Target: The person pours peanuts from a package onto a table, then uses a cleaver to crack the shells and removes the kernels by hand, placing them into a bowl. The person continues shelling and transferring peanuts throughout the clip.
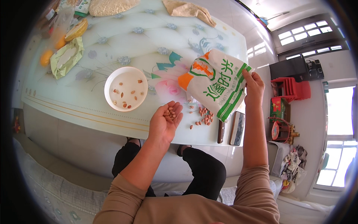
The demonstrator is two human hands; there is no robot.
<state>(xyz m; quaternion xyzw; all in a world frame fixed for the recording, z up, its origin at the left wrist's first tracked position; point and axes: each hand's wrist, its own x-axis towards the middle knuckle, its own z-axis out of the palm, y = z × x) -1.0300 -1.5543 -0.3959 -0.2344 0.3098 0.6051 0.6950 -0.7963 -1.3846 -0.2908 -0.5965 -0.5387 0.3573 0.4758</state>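
Observation:
My left hand [166, 120] is palm up and cupped around a small heap of shelled peanuts [169, 113], near the table's front edge. Left of it stands a round white bowl [126, 104] with several peanuts and brown bits scattered on its bottom. My right hand [254, 84] pinches the edge of a white plastic bag [215, 81] with green and orange print, which lies tilted over the table. Loose reddish peanuts [206, 118] lie on the tabletop just below the bag. Part of the bag's far side is hidden.
On the glass-topped table [112, 123] are a knife handle [221, 132] and a phone [237, 128] at right. A green wipes pack [67, 57], oranges [46, 58] and a cut melon [76, 30] lie at left. A bag of grains [110, 7] and a brown cloth [187, 10] lie at the far edge.

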